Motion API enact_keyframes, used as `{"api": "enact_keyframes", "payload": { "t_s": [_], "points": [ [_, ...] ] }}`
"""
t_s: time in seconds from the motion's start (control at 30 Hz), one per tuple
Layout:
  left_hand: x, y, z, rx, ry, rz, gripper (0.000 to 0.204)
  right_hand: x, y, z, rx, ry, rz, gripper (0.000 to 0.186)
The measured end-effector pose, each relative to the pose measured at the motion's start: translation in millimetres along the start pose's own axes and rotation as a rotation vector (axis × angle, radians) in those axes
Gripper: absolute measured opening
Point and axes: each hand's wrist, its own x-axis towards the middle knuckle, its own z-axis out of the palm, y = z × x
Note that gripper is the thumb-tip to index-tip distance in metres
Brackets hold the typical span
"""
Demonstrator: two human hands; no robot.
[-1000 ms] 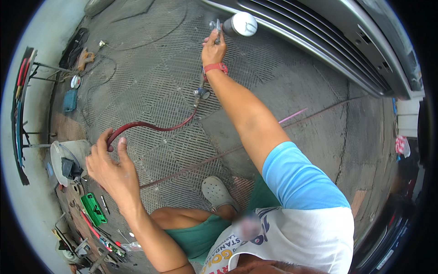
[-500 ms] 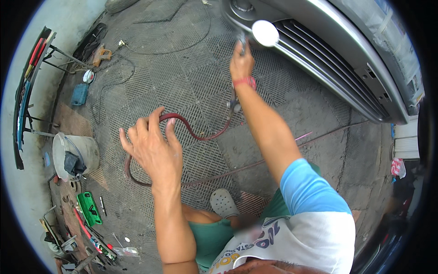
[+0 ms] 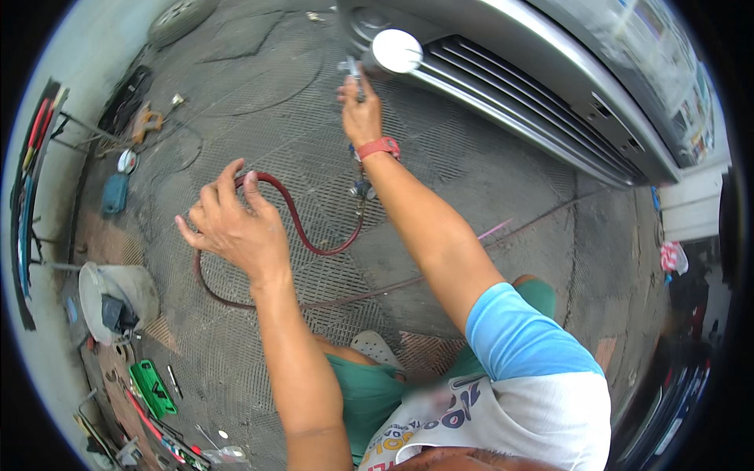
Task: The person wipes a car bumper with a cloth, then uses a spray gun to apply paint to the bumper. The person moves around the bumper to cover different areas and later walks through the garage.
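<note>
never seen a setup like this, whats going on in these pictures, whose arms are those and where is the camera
There is no robot here: these are a person's own bare hands, seen by a wide fisheye camera on their head, looking down, so straight edges bend. All the pictures come from that one view. The right hand holds a spray gun with a white-topped cup, near a grey bumper. A red hose passes between the left hand's thumb and fingers; how firmly it is gripped, I can't tell. On the patterned floor at the left are a bucket and an open green case.
</note>
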Motion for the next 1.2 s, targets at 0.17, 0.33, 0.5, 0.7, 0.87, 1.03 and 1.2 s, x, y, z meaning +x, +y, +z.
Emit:
{"api": "enact_keyframes", "payload": {
  "t_s": [0.17, 0.33, 0.5, 0.7, 0.87, 1.03, 1.2],
  "points": [
    [-2.2, 36.6, 23.4, -0.015, -0.007, 0.097, 0.025, -3.6, 15.4, -78.3, 0.042, 0.146, -0.06, 0.055],
    [-14.1, 67.8, 28.3, 0.011, -0.1, 0.184, 0.028, -61.5, 18.3, -211.5, 0.046, 0.417, 0.16, 0.055],
    [-56.6, 101.2, -11.2, -0.109, -0.055, 0.228, 0.031, -130.0, -29.3, -422.6, -0.328, 0.858, 0.412, 0.056],
    [-92.2, 103.5, -143.7, -0.142, -0.598, 0.419, 0.03, -229.8, -212.7, -679.5, -0.334, 1.228, 0.434, 0.048],
    [-93.6, 96.6, -253.5, -0.121, -1.039, 0.545, 0.033, -293.6, -339.8, -803.3, -0.239, 1.321, 0.553, 0.069],
    [-96.2, 140.1, -351.8, -0.023, -1.055, 0.54, 0.034, -299.8, -374.9, -880.2, -0.086, 1.264, 0.591, 0.063],
    [-116.5, 263.8, -451.6, 0.115, -0.948, 0.602, 0.035, -277.9, -376.1, -968.2, 0.127, 0.976, 0.668, 0.051]
  ]
}}
